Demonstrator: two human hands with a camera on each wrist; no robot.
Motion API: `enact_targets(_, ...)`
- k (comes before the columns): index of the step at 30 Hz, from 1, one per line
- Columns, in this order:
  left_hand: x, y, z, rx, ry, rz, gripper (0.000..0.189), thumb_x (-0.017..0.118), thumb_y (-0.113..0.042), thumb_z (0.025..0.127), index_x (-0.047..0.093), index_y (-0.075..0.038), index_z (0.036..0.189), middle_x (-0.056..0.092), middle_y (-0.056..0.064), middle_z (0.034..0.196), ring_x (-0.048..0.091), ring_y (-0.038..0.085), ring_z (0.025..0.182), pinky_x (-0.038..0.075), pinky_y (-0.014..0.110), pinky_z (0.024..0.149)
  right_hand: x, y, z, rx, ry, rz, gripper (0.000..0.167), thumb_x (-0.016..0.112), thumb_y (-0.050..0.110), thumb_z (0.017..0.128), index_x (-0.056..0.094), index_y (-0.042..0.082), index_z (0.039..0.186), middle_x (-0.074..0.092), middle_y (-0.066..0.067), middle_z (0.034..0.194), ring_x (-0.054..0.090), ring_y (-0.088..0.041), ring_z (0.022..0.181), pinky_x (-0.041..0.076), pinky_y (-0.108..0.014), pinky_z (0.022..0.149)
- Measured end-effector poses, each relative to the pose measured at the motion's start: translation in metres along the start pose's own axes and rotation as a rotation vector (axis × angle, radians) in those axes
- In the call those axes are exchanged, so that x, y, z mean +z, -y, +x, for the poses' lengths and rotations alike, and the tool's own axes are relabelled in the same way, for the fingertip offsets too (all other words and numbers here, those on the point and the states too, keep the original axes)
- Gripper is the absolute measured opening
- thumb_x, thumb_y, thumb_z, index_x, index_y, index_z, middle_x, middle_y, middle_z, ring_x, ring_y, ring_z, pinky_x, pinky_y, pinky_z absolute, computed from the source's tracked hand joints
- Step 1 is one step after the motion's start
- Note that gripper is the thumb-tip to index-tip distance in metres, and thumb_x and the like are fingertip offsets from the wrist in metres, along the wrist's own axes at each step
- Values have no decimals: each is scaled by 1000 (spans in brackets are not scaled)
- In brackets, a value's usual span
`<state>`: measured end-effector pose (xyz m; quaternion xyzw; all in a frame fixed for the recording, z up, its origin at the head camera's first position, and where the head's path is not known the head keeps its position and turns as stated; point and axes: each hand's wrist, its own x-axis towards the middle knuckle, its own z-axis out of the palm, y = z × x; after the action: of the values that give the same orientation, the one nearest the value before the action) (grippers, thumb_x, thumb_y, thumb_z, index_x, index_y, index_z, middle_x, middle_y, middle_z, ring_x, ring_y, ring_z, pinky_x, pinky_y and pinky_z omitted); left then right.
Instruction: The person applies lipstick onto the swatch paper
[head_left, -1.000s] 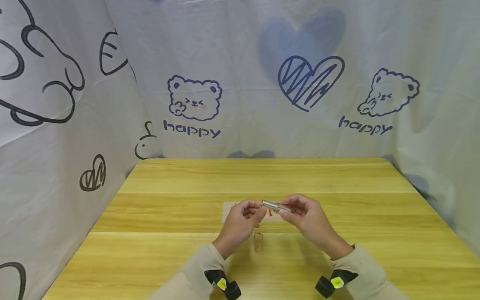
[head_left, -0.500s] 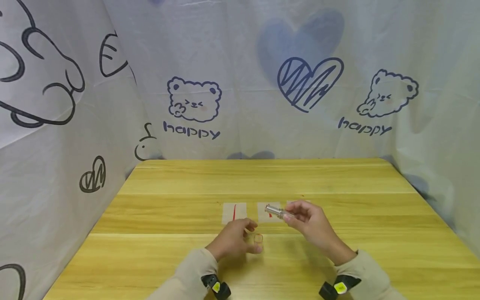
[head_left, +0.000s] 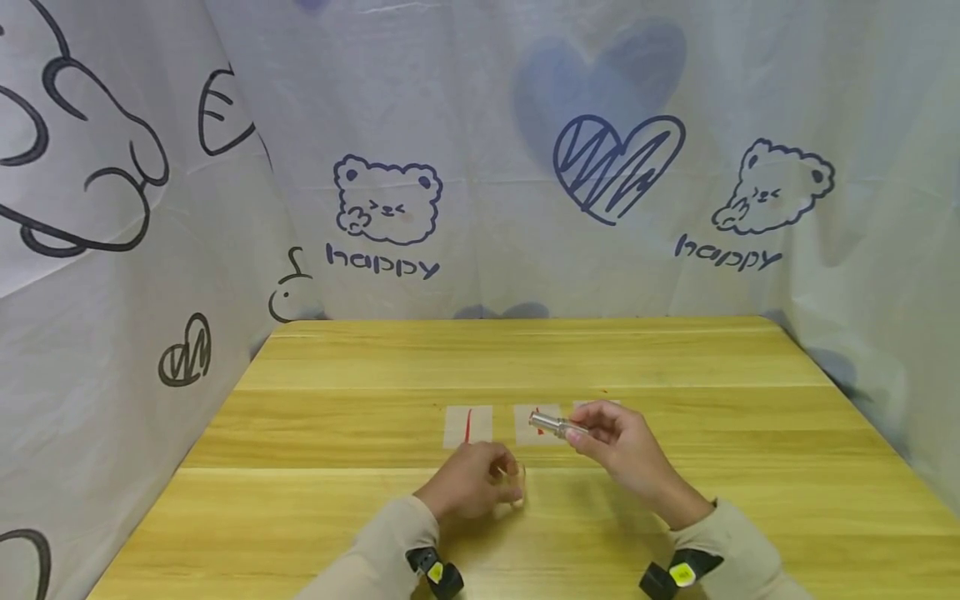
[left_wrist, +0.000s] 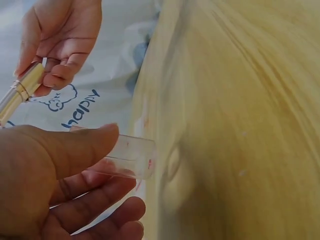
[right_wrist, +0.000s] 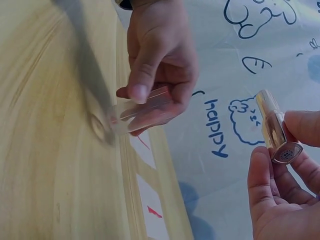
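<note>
My left hand point(head_left: 474, 482) pinches a clear lipstick cap point(left_wrist: 132, 156) between thumb and fingers, low over the wooden table. One end of the cap faces the tabletop; whether it touches the wood I cannot tell. In the head view, the cap's edge point(head_left: 522, 482) shows just past the fingertips. To the right and a little higher, my right hand point(head_left: 628, 442) holds a silvery lipstick tube point(head_left: 547, 423) by its base, bare end tilted up toward the left. The right wrist view shows the tube point(right_wrist: 272, 125) between thumb and fingers, with a dark label on its base.
Pale paper pieces lie on the table point(head_left: 337, 500) beyond the hands. The left piece point(head_left: 454, 425) and the middle piece point(right_wrist: 152, 210) carry red strokes; a third is partly behind my right hand. White curtains with drawings point(head_left: 386, 200) surround the table.
My left hand has left the lipstick tube, moved down to the clear cap standing on the table and taken hold of it. The right hand keeps the tube, nearly still.
</note>
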<state>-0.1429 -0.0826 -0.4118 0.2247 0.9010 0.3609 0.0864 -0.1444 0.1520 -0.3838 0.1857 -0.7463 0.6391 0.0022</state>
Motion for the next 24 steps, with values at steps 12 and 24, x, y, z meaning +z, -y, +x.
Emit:
enact_targets(12, -18, -11, -1, 39, -42, -8, 21, 74, -22, 88, 66, -8, 102, 62, -3, 92, 57, 17, 85, 48, 29, 76, -3, 6, 2, 33, 61, -77, 19, 68, 5, 90, 63, -8, 104, 62, -15, 98, 61, -16, 78, 54, -25, 67)
enact_targets(24, -24, -16, -7, 146, -200, 26, 23, 76, -23, 86, 69, -9, 103, 62, 0, 93, 55, 16, 84, 48, 29, 72, 0, 0, 2, -37, 141, -142, 18, 72, 6, 88, 66, -4, 102, 64, -13, 97, 63, -17, 80, 55, -27, 68)
